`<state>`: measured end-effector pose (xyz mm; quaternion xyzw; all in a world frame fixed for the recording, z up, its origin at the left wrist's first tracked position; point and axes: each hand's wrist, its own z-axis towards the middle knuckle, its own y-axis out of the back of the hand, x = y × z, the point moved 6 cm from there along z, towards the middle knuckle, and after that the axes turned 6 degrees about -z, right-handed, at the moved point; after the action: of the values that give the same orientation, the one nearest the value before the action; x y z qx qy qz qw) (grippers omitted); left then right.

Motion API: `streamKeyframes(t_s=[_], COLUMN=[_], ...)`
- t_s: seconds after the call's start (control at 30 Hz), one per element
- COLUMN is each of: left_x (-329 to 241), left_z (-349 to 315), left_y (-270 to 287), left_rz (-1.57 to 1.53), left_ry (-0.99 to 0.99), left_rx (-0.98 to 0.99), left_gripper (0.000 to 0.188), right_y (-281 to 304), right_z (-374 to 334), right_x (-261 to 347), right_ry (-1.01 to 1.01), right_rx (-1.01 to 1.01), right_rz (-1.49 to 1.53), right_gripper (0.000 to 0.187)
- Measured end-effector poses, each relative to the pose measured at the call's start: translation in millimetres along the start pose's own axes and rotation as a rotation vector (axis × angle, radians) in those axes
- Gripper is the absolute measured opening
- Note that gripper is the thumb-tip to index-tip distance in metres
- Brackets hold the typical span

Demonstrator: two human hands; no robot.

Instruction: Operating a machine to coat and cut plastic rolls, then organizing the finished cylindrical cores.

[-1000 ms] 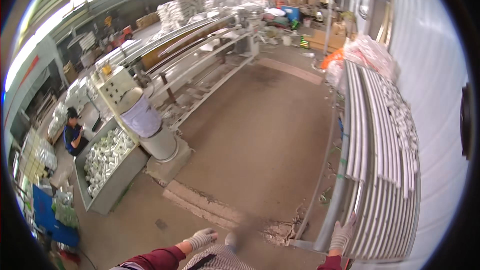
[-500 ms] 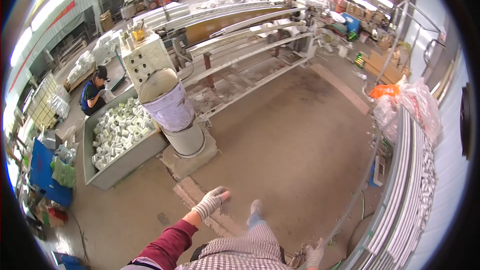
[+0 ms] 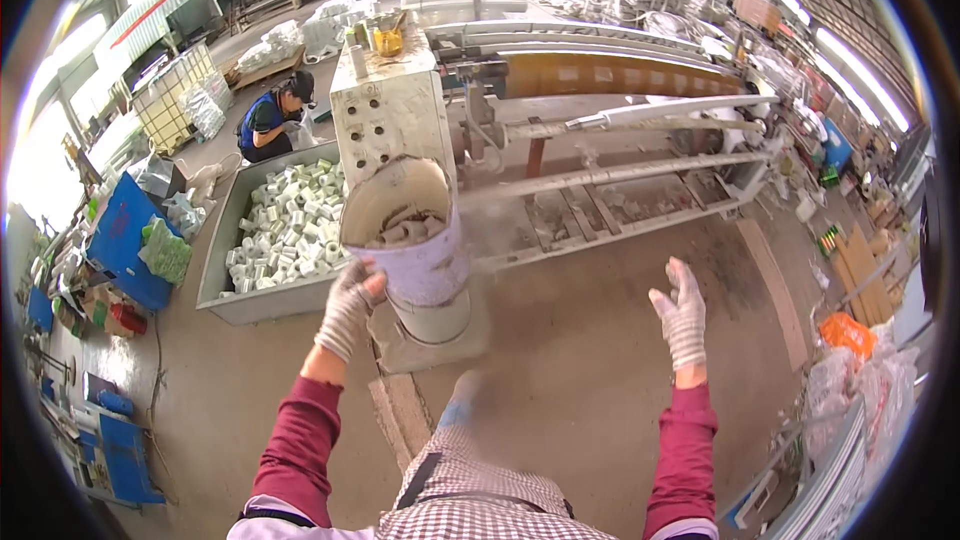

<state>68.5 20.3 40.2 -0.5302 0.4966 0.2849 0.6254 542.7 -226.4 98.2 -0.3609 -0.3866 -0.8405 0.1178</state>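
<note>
A tall lilac-white bucket (image 3: 428,268) stands on a pale round base (image 3: 437,322), with grey-brown pieces (image 3: 408,228) inside it. My left hand (image 3: 350,305), in a striped knit glove, is beside the bucket's left side. Its fingers are slightly bent and I see nothing in them; whether they touch the bucket I cannot tell. Out to the right, my right hand (image 3: 682,318) is raised over the floor, gloved too, thumb and fingers apart, holding nothing.
Left of the bucket sits a grey metal bin (image 3: 270,310) full of white spools (image 3: 290,230). A person (image 3: 275,120) crouches behind it. A long roller machine (image 3: 620,75) runs behind the bucket. Metal tubes (image 3: 830,475) and plastic bags (image 3: 850,380) lie at the right.
My view has turned left and come nearer the bucket. My left hand has moved up beside it. My right hand has risen from near the tubes at the lower right.
</note>
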Motion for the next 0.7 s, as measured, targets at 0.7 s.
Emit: streamKeyframes(t_s=[0.7], left_x=[-143], left_z=[694], left_y=[214], left_rz=[0.381], left_ry=[-0.599], left_rx=[-0.367], left_gripper=[0.047], right_y=[-194], right_z=[366], right_x=[-10], right_ry=[0.539], right_rx=[0.305], right_rz=[-1.019], right_gripper=[0.011])
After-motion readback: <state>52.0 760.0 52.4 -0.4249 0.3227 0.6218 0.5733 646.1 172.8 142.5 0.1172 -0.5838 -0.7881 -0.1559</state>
